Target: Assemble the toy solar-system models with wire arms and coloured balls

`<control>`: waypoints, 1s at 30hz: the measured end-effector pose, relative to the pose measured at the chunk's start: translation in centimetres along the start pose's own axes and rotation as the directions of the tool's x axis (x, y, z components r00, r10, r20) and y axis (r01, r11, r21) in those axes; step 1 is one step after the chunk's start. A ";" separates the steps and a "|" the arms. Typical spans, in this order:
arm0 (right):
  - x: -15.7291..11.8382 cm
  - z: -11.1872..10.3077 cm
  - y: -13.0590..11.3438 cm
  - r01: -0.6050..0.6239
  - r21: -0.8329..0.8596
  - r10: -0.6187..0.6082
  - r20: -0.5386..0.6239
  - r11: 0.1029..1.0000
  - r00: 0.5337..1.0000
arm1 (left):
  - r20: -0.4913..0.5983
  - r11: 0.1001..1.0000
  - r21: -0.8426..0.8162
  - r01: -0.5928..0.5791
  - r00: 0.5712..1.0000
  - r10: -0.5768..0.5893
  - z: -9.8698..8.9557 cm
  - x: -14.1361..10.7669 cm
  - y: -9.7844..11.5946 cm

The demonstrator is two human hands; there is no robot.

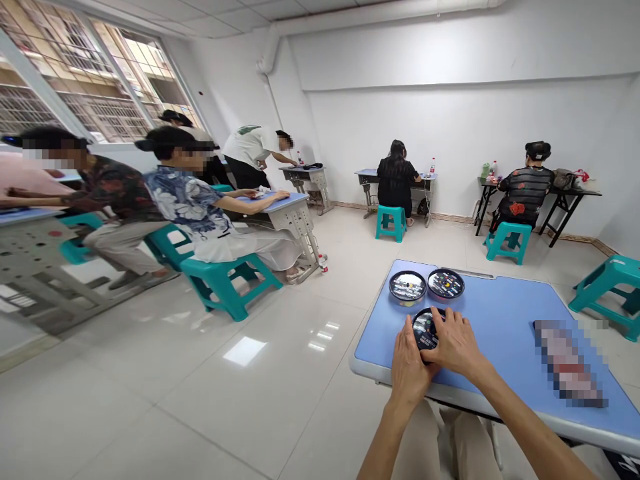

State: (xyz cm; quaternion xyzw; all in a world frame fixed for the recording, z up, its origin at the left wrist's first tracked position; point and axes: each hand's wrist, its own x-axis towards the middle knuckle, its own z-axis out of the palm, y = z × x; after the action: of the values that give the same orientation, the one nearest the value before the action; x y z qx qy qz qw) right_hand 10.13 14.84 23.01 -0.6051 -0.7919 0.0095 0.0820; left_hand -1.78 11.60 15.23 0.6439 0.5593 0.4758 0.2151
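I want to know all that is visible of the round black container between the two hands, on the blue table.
The round black container is a shallow round box with a glossy top that carries small coloured printed marks; its material is hard to tell. The left hand covers its near left edge and the right hand its right side, hiding much of it. It lies low over the blue table, just in front of two similar containers.
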 end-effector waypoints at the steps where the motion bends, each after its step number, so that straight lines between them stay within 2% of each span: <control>1: 0.0 -0.1 0.1 0.001 0.001 -0.001 0.001 1.000 1.000 | -0.004 1.000 0.001 0.012 1.000 -0.012 0.0 0.0 0.0; 5: 0.1 -0.5 0.5 -0.007 0.047 0.007 0.004 0.999 1.000 | 0.022 0.997 0.022 0.072 0.997 -0.073 -0.1 0.0 0.3; 9: 0.3 -1.0 1.1 -0.025 0.164 0.021 0.024 0.986 0.999 | 0.048 0.992 0.038 0.121 0.991 -0.123 -0.2 0.2 0.7; 15: 1.0 -2.0 3.3 -0.050 0.319 0.045 0.024 0.946 0.999 | 0.080 0.985 0.129 0.118 0.988 -0.129 -0.2 0.5 1.2; 22: 0.8 -2.0 8.1 -0.205 0.220 0.212 -0.012 0.954 0.977 | 0.055 0.978 0.128 0.166 0.983 -0.174 0.1 -0.1 0.3; 26: 0.1 -0.9 10.3 -0.225 0.163 0.236 -0.052 0.961 0.970 | 0.061 0.985 0.119 0.123 0.990 -0.130 -0.2 -0.3 0.1; 30: -0.7 0.3 11.3 -0.218 0.107 0.226 -0.064 0.970 0.972 | 0.077 0.989 0.089 0.115 0.990 -0.121 -1.0 -0.2 0.2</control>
State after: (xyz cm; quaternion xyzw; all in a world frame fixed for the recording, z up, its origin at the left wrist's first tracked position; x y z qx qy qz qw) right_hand 21.10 17.19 21.30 -0.6849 -0.7141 0.0351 0.1402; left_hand -2.47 11.07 15.78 0.6371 0.6066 0.4114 0.2384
